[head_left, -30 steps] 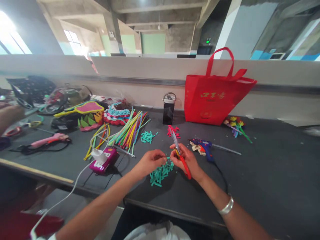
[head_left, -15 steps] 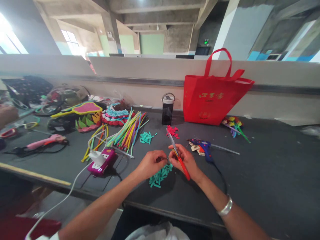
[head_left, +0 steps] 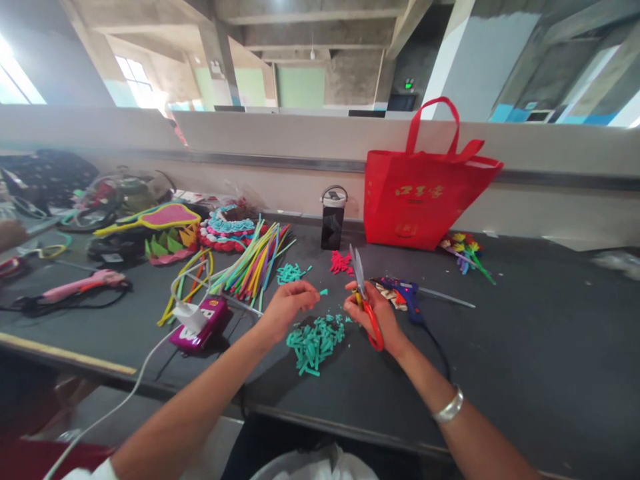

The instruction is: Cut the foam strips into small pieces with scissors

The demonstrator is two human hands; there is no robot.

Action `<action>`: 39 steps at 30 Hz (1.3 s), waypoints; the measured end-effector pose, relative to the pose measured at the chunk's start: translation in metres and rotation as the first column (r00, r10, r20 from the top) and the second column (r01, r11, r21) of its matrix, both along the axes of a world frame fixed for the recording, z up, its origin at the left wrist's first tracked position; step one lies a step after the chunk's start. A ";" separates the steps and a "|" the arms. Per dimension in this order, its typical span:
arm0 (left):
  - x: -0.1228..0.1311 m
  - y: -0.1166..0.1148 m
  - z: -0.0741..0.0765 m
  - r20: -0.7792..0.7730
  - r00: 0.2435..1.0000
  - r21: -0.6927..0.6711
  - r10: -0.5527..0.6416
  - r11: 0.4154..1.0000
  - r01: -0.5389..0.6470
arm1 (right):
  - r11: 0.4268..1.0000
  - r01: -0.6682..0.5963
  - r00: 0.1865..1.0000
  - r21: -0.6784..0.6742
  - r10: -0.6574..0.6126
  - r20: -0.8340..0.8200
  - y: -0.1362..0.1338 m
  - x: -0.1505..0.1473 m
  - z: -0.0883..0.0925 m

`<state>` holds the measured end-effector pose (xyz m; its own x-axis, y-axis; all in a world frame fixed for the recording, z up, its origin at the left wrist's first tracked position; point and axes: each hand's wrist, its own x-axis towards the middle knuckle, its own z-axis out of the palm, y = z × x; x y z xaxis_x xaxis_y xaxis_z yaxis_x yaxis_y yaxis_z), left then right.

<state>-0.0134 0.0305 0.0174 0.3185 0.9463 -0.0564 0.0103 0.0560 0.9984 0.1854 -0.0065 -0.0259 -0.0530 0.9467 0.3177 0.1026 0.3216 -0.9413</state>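
My left hand (head_left: 287, 308) is pinched shut, with a short teal pipe cleaner piece (head_left: 323, 292) at its fingertips. Scissors (head_left: 373, 325) with red handles rest in my right hand (head_left: 383, 313), their blades pointing up and away from me; the thumb and fingers curl around them. Below and between both hands lies a pile of cut teal pieces (head_left: 316, 343). Beyond my left hand sits a smaller heap of teal bits (head_left: 291, 273), and a heap of red bits (head_left: 341, 262) is to its right.
A blue glue gun (head_left: 411, 297) lies beside my right hand, its cord trailing forward. Long pipe cleaners (head_left: 255, 263), a purple power block (head_left: 203, 325) and a pink glue gun (head_left: 85, 285) are leftward. A bottle (head_left: 333, 223) and red bag (head_left: 425, 200) stand behind. Another person's hand (head_left: 11, 233) shows far left.
My hands have moved apart. The left has drawn up and leftward with a teal piece at its fingertips, while the right has shifted slightly and turned the scissors more upright.
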 end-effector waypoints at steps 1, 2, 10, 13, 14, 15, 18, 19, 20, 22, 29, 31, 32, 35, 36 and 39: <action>0.003 0.003 0.000 0.039 0.999 -0.019 -0.011 1.000 0.012 | 0.999 0.032 0.999 0.010 -0.032 0.001 0.000 0.000 -0.001; 0.007 0.006 -0.001 0.080 0.997 -0.040 -0.021 0.999 0.024 | 0.998 0.059 0.998 0.026 -0.059 0.006 -0.001 -0.001 -0.001; 0.038 0.002 -0.029 0.145 0.982 -0.022 -0.117 0.992 0.122 | 0.981 0.169 0.985 0.095 -0.171 0.023 -0.003 -0.003 0.000; 0.040 0.001 -0.025 0.073 0.982 -0.021 -0.176 0.984 0.178 | 0.984 0.149 0.989 0.093 -0.150 0.000 -0.002 -0.003 0.002; 0.040 0.002 -0.022 0.023 0.981 -0.031 -0.191 0.981 0.192 | 0.985 0.147 0.989 0.092 -0.148 -0.003 -0.002 -0.003 0.003; 0.040 0.003 -0.019 -0.033 0.978 -0.038 -0.205 0.978 0.204 | 0.986 0.142 0.990 0.090 -0.142 -0.003 -0.002 -0.003 0.003; 0.041 0.009 -0.013 -0.137 0.959 -0.024 -0.247 0.969 0.246 | 0.987 0.132 0.991 0.087 -0.134 0.013 -0.002 -0.003 0.004; 0.042 0.010 -0.013 -0.133 0.959 -0.011 -0.252 0.967 0.253 | 0.986 0.138 0.990 0.088 -0.140 0.020 -0.002 -0.003 0.005; 0.043 0.010 -0.014 -0.115 0.962 0.002 -0.249 0.968 0.251 | 0.984 0.153 0.987 0.088 -0.156 0.028 -0.001 -0.002 0.005; 0.044 0.010 -0.019 -0.060 0.974 0.021 -0.217 0.976 0.219 | 0.977 0.195 0.979 0.090 -0.199 0.040 -0.001 -0.001 0.005; 0.035 0.014 -0.029 0.278 0.959 -0.076 -0.059 0.994 0.083 | 0.936 0.349 0.934 0.049 -0.352 0.067 0.002 0.005 0.003; 0.032 0.017 -0.027 0.395 0.919 -0.101 -0.003 0.994 0.046 | 0.926 0.370 0.913 0.072 -0.377 0.156 0.002 0.004 0.000; 0.031 0.019 -0.025 0.440 0.898 -0.106 0.020 0.994 0.030 | 0.919 0.381 0.893 0.100 -0.394 0.218 0.002 0.002 -0.002; 0.031 0.020 -0.024 0.537 0.842 -0.117 0.059 0.993 0.005 | 0.898 0.391 0.817 0.202 -0.440 0.374 0.001 -0.005 -0.006; 0.032 0.020 -0.024 0.563 0.824 -0.124 0.066 0.992 0.006 | 0.892 0.387 0.796 0.231 -0.450 0.404 0.001 -0.007 -0.007; 0.035 0.017 -0.026 0.611 0.789 -0.145 0.065 0.989 0.031 | 0.885 0.363 0.756 0.292 -0.463 0.462 0.001 -0.013 -0.008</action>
<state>0.0219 0.0471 -0.0082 0.3152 0.9489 0.0136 -0.6026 0.1890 0.7753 0.1727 -0.0058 -0.0344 0.1309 0.8452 0.5182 0.7064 0.2872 -0.6469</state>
